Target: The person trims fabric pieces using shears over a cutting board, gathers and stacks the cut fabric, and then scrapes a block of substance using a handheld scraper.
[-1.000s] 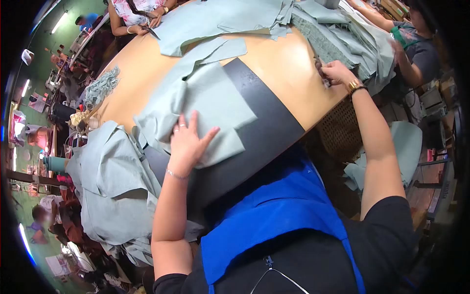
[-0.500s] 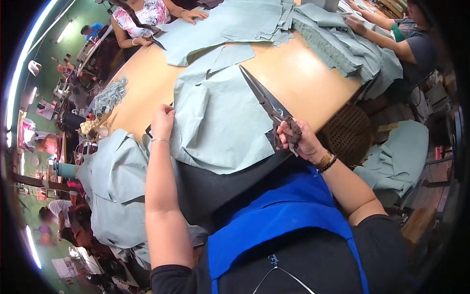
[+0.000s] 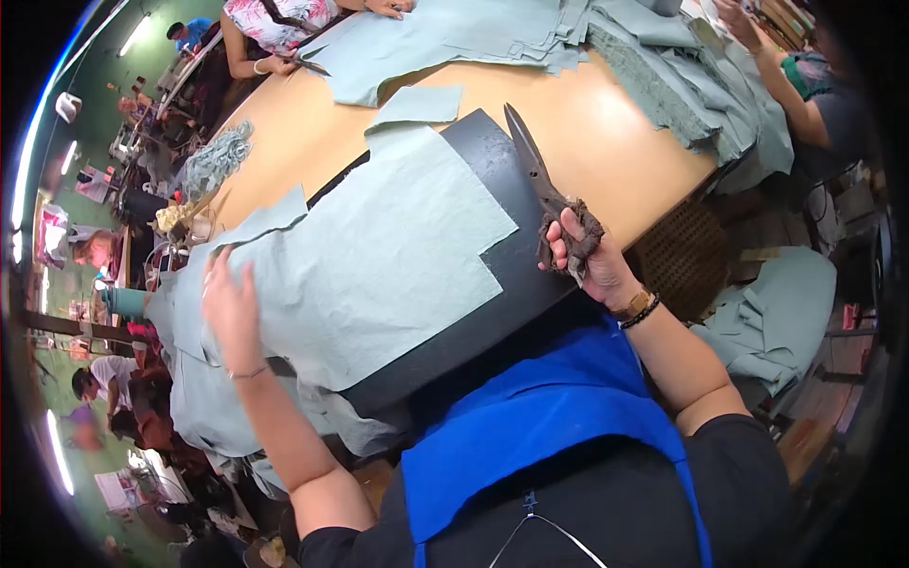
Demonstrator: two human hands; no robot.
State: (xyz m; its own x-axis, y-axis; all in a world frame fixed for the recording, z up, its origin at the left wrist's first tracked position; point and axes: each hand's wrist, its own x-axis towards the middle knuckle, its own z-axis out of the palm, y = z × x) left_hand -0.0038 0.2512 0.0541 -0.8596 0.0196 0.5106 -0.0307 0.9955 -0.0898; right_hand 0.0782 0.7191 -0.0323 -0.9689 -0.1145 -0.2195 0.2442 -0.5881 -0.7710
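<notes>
Scissors (image 3: pixel 537 176), one pair, fill right hand (image 3: pixel 600 274), left hand (image 3: pixel 233 308) over one cloth (image 3: pixel 398 246).

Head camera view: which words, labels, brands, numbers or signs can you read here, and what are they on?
None can be read.
Small mark on the black shirt: too small to tell if it is lettering.
Lower-left wall sheet: too blurred.
Upper-left wall sheet: too blurred.
Tailor's shears and grey-green cloth: no lettering I can make out.
</notes>
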